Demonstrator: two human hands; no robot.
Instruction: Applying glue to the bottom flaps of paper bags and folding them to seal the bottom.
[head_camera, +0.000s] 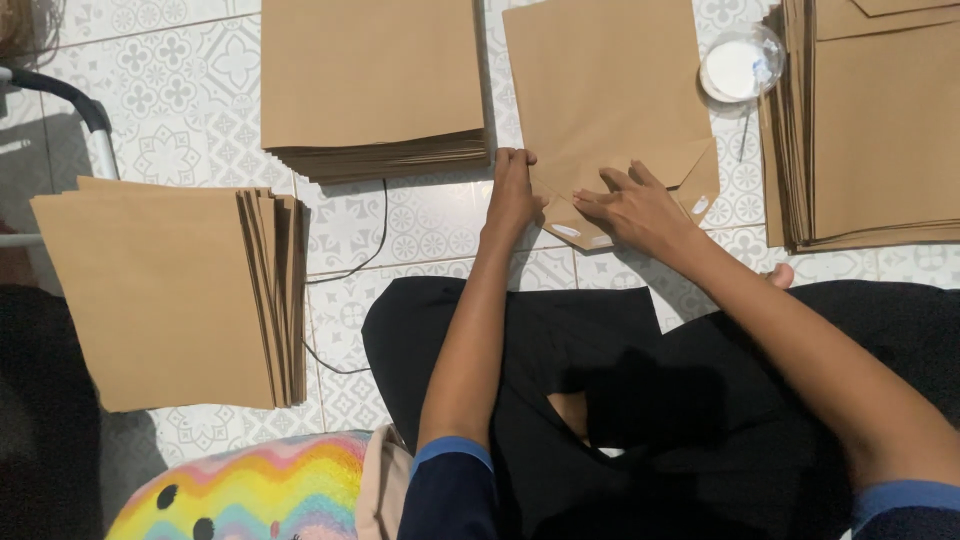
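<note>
A brown paper bag (610, 90) lies flat on the patterned tiled floor (180, 90) in front of me, with its near end folded into flaps. My left hand (513, 190) presses on the left corner of that folded end, fingers curled on the paper. My right hand (632, 205) lies flat on the folded flaps, fingers spread and pointing left. White dabs of glue show on the flap edges (566, 231). Neither hand lifts the bag off the floor.
Stacks of brown paper sheets lie at the left (160, 290), the upper middle (370, 80) and the right (880, 120). A small clear dish of white glue (740, 65) stands by the right stack. A thin black cable (372, 245) crosses the tiles. A rainbow cushion (250, 490) lies by my crossed legs.
</note>
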